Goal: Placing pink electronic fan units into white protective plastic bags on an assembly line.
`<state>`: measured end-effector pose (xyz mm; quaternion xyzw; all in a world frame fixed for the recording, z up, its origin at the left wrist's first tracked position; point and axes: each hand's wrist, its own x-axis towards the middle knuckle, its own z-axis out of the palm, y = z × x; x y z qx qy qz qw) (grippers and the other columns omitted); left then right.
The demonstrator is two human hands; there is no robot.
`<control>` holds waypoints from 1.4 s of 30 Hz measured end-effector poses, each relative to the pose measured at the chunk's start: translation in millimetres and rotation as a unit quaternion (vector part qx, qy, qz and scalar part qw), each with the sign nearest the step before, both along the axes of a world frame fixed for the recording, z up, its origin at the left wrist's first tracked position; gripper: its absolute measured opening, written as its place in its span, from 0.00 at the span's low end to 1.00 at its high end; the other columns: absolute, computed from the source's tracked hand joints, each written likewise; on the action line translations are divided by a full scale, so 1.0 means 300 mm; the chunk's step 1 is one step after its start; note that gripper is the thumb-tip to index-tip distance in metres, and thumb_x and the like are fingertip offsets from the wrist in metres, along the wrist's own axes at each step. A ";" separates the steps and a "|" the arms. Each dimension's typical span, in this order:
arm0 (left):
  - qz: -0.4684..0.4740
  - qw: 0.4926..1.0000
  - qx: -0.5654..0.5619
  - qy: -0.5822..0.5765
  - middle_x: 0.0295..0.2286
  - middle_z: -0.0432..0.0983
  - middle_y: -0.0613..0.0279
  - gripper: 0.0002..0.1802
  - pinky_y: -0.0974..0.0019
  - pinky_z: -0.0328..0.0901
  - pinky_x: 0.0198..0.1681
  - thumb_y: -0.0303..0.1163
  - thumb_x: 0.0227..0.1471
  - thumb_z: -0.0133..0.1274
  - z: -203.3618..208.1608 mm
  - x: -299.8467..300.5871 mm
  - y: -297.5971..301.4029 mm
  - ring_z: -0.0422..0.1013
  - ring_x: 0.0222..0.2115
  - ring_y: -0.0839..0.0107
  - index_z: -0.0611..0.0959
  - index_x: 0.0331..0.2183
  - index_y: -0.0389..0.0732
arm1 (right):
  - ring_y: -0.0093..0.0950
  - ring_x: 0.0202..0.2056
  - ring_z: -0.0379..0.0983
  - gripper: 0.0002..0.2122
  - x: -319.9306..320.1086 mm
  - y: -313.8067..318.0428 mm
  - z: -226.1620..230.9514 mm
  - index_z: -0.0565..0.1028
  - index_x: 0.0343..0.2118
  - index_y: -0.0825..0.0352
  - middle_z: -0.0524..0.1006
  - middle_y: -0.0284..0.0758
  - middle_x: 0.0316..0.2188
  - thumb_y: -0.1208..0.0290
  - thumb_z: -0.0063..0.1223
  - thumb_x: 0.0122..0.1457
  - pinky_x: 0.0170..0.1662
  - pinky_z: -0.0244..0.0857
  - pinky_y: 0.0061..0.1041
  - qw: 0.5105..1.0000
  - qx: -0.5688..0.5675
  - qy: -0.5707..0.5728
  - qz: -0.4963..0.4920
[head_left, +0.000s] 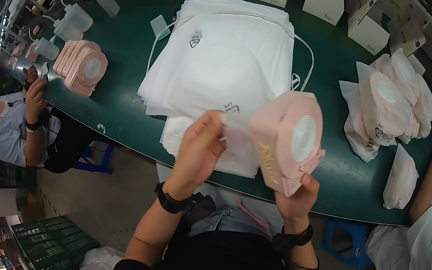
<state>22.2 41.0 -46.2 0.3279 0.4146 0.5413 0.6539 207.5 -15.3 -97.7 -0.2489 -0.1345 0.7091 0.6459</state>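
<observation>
Item in work: one pink device (277, 139) with a white round face, uncovered, raised over the right edge of the bag stack and tilted. Your right hand (298, 199) carries it from below, fingers clamped on its lower end.

Packing: one thin white bag (245, 91), lying uppermost on the stack of white bags (226, 35). Your left hand (200, 144) has thumb and fingers together, apparently pinching its near edge; whether the mouth is parted you cannot tell from this view.

Finished, by appearance: a heap of wrapped devices (387, 108) at the right of the green counter (117, 114), pink showing through the film, plus a single wrapped device (402, 178) lying just nearer to you.

Outstanding, by appearance: the device in your right hand, which is not yet in a bag, and a row of bare pink devices (83, 66) at the left, standing close together. Your bagging looks partly complete, with the present piece at the stage of getting its bag open.

Surroundings: white boxes (324, 2) along the far side; a white cable (311, 59) looped across the bags; a co-worker (8, 125) at left, another person (414, 240) at right.
</observation>
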 end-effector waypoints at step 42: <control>-0.241 0.872 0.350 0.242 0.22 0.71 0.57 0.06 0.71 0.60 0.19 0.26 0.52 0.51 0.198 0.046 -0.175 0.69 0.19 0.69 0.72 0.31 0.35 | 0.35 0.40 0.72 0.21 -0.021 0.068 0.024 0.66 0.49 0.71 0.75 0.39 0.40 0.69 0.53 0.53 0.46 0.65 0.29 0.727 0.342 -0.594 0.035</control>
